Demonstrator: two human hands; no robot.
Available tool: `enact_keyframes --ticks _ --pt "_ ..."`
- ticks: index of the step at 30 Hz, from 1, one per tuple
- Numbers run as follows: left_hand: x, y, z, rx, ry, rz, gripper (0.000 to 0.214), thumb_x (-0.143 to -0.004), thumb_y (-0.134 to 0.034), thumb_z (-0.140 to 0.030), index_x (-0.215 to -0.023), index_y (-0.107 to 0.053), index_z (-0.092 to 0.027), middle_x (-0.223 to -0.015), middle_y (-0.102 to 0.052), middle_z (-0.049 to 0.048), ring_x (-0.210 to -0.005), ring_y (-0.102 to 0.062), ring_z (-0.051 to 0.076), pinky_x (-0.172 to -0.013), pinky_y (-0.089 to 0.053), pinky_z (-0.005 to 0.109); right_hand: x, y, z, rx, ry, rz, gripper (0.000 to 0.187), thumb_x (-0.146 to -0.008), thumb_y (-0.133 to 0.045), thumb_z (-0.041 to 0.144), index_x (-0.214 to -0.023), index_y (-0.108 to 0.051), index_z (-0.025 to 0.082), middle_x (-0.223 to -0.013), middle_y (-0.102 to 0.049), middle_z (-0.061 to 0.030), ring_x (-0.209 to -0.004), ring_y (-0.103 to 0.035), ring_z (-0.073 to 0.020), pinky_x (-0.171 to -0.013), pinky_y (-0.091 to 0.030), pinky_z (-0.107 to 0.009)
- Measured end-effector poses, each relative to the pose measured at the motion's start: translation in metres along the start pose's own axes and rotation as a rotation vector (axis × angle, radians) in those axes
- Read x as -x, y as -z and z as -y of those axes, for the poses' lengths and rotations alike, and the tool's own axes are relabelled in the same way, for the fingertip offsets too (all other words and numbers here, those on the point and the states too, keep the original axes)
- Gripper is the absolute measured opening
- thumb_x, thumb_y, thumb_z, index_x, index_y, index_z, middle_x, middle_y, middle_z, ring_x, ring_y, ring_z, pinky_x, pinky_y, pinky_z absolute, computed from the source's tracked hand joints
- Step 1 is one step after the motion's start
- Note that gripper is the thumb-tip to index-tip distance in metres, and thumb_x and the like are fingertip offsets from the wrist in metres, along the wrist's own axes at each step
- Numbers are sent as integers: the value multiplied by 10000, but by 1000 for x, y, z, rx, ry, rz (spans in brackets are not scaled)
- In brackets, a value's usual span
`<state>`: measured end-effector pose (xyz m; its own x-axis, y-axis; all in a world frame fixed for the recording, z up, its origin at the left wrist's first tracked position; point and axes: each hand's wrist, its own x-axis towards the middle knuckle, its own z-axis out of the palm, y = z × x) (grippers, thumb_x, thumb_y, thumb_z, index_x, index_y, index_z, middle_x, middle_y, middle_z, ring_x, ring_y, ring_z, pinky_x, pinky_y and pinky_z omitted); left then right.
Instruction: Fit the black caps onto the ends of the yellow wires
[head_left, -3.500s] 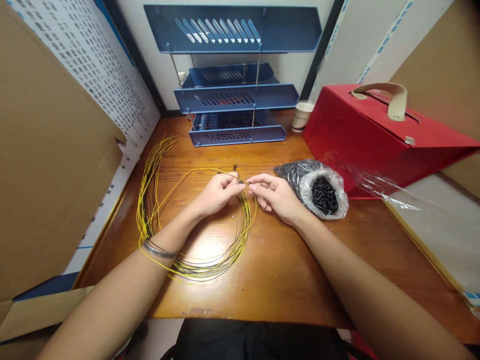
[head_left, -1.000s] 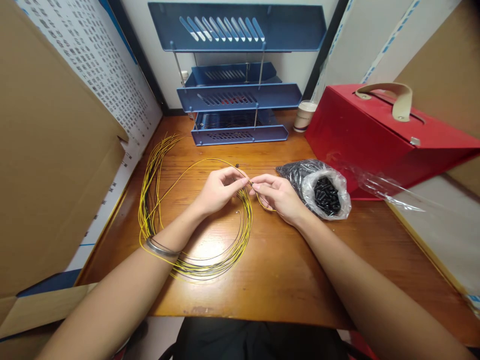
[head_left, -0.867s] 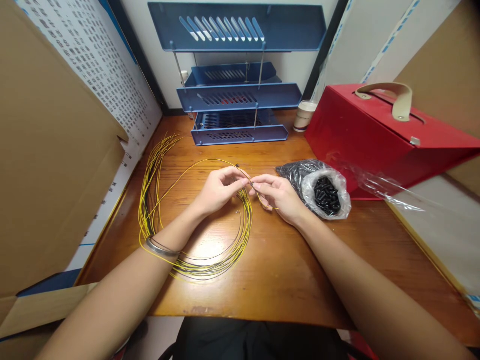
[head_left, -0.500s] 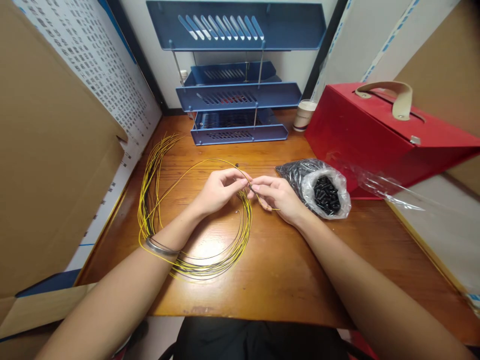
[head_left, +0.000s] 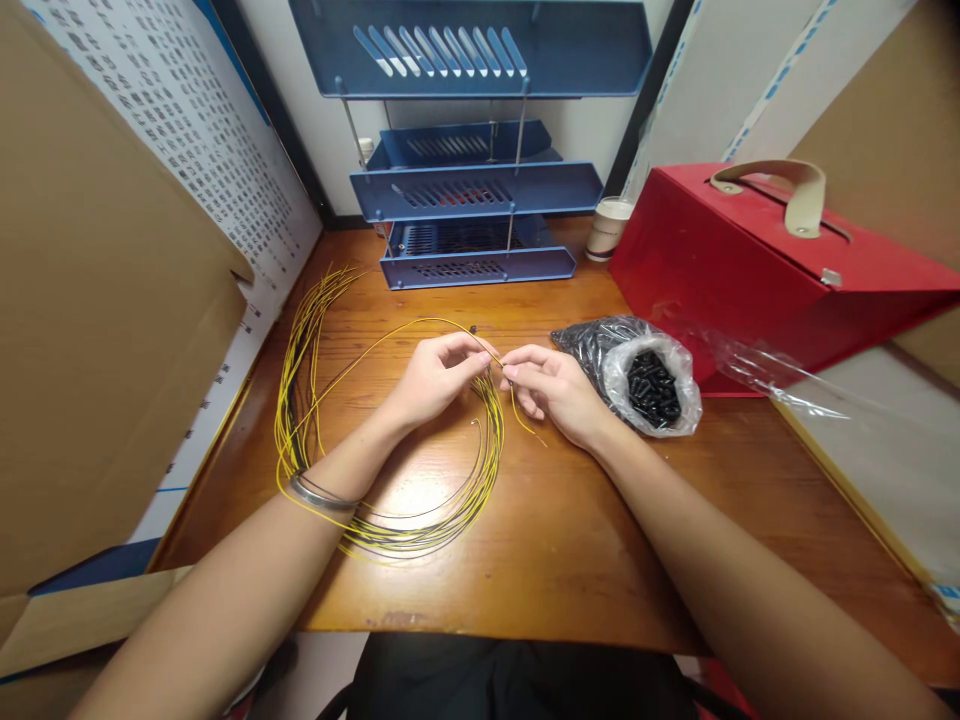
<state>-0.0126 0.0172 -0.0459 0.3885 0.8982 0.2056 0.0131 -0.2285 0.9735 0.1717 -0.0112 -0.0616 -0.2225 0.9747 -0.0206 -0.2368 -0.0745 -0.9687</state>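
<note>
My left hand (head_left: 435, 378) is closed in a pinch on a thin yellow wire (head_left: 375, 335) that arcs away to the left. My right hand (head_left: 551, 390) pinches the same wire's end, where a small black sleeve (head_left: 507, 378) sits between the fingertips; a short tail of wire hangs below it. The two hands almost touch above a looped bundle of yellow wires (head_left: 420, 520) lying on the wooden desk (head_left: 570, 540). An open clear plastic bag of small black sleeves (head_left: 649, 385) lies just right of my right hand.
A blue three-tier letter tray (head_left: 472, 190) stands at the back. A paper cup (head_left: 607, 228) and a red box with a tan handle (head_left: 757, 270) are at the right. Cardboard panels (head_left: 97, 300) wall in both sides. Clear plastic film (head_left: 780, 385) trails from the box.
The hands have stayed together at the wire's end. The wire tail under my right hand now hangs a little lower and shorter than a second ago.
</note>
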Motion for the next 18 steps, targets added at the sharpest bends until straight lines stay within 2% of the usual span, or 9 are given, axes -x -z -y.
enact_keyframes --ticks 6,18 --pt "1 2 -3 -8 76 27 320 -763 -774 -421 -802 -699 -112 -606 -630 -6 -473 -499 81 -454 -365 215 2 0 -1 16 28 -38 386 -685 -862 412 -880 -633 171 -677 -645 31 -389 -439 -43 -336 -290 -174" --pt "1 0 -4 0 66 36 332 -760 -788 -436 -806 -677 -126 -552 -576 -35 -466 -478 77 -458 -364 212 4 -3 2 48 16 -39 451 -621 -915 423 -854 -623 172 -621 -592 63 -410 -436 -41 -352 -294 -165"
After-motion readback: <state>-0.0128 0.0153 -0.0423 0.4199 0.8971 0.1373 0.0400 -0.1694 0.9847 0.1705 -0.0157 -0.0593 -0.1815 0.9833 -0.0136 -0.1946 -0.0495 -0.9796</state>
